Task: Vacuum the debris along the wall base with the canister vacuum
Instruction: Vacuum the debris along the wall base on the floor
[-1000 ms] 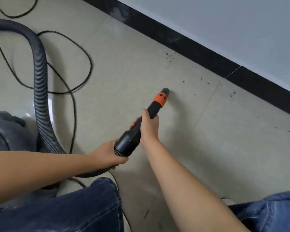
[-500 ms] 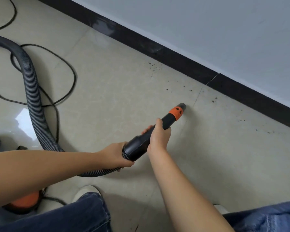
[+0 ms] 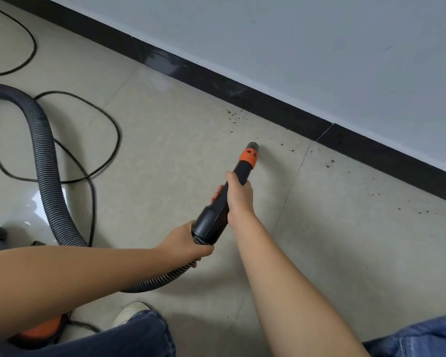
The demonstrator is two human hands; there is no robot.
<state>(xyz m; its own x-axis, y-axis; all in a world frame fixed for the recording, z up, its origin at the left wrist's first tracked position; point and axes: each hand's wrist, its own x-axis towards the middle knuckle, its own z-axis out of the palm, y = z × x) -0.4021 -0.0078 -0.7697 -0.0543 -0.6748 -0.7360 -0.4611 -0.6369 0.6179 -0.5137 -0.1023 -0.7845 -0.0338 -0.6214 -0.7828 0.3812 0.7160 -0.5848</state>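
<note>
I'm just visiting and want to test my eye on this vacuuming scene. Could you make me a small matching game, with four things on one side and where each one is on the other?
Things:
1. left hand
2. right hand
3. debris
4. power cord

Places:
A. lying in loops on the floor tiles, left of the nozzle
B. gripping the black nozzle tube behind the orange collar
C. scattered on the floor next to the black baseboard
D. holding the wide rear end of the nozzle where the ribbed hose joins

Pairs: 1-D, 2-B, 3-C, 4-A
</note>
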